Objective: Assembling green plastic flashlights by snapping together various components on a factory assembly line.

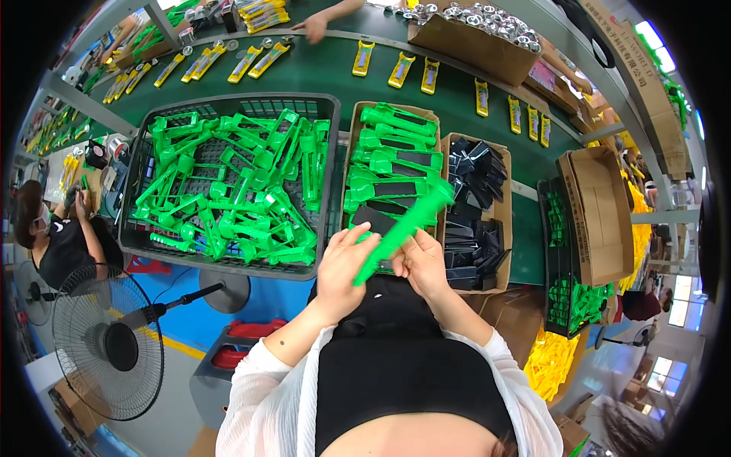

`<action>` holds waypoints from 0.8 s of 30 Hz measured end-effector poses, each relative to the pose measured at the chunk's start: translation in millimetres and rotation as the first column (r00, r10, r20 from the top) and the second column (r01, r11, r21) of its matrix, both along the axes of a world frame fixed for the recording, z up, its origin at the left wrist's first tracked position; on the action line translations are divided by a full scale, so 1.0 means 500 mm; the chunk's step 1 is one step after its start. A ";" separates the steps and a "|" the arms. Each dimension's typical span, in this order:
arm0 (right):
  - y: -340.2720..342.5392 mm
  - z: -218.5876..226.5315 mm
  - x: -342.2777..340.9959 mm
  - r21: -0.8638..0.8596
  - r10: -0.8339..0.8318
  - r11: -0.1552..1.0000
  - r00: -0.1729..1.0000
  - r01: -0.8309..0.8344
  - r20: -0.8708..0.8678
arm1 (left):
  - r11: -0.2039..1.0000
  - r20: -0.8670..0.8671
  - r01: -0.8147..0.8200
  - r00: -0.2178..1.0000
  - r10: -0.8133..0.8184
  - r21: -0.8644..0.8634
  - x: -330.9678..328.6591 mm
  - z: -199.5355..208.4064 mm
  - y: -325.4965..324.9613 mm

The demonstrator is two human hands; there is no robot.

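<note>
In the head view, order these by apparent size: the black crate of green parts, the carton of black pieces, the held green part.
1. Black crate
2. Carton
3. Held green part, though nearness may enlarge it.

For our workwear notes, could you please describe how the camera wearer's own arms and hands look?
The left hand and right hand are ungloved and bare-wristed. The loose, white fabric left sleeve and matching white right sleeve leave part of each forearm uncovered.
</note>
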State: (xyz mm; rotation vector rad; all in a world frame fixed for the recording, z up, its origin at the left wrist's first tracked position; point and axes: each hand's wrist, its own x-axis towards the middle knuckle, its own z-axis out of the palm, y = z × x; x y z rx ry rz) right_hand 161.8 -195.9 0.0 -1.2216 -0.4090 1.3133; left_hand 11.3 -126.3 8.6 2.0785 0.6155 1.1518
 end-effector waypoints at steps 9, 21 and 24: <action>-0.014 0.042 0.059 -0.158 0.288 0.955 0.920 -0.253 0.265 | 0.585 -0.090 0.050 0.974 -0.208 -0.810 -0.093 -0.005 0.119; 0.016 0.067 0.037 -0.385 0.489 0.865 0.716 -0.322 0.499 | 0.486 -0.127 0.066 0.927 -0.352 -0.871 -0.090 -0.025 0.105; 0.005 0.052 0.035 -0.384 0.485 0.865 0.732 -0.322 0.479 | 0.408 -0.044 0.095 0.946 -0.320 -0.908 -0.089 -0.023 0.099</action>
